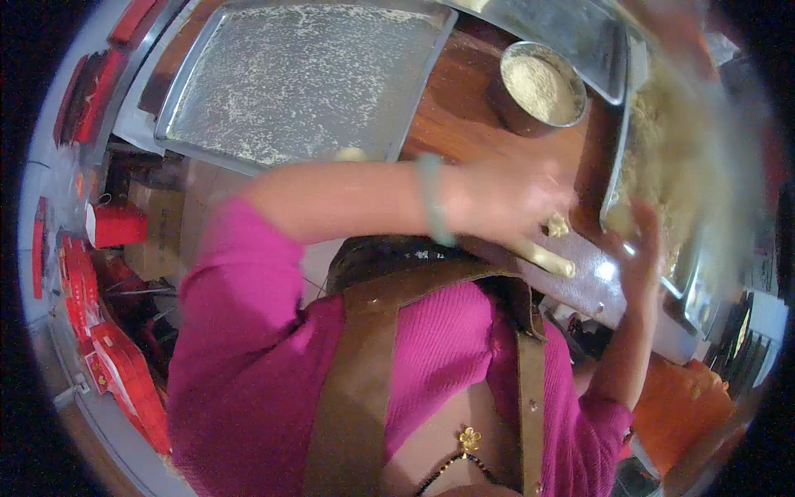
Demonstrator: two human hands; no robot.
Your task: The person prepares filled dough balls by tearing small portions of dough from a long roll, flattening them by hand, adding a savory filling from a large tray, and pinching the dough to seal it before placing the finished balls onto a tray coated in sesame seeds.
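My left hand (515, 199) reaches across the wooden table, a pale green bangle on its wrist. Motion smears its fingers, so their grip is unclear. Just by them is a small torn lump of dough (556, 224). Below it, a short roll of pale yellow dough (544, 259) lies near the table's front edge. At the right, my right hand (642, 253) is raised beside a metal tray (616, 170) of crumbly tan stuff, blurred in part. A pale yellow ball (620, 219), apparently dough, sits between its thumb and fingers.
A metal bowl (519, 116) of pale flour-like powder stands beyond my hands. On the left lies a large metal tray (281, 83) dusted with powder, one pale lump (351, 155) at its near edge. Another metal tray (571, 37) is at the back. Red packages (124, 381) are lower left.
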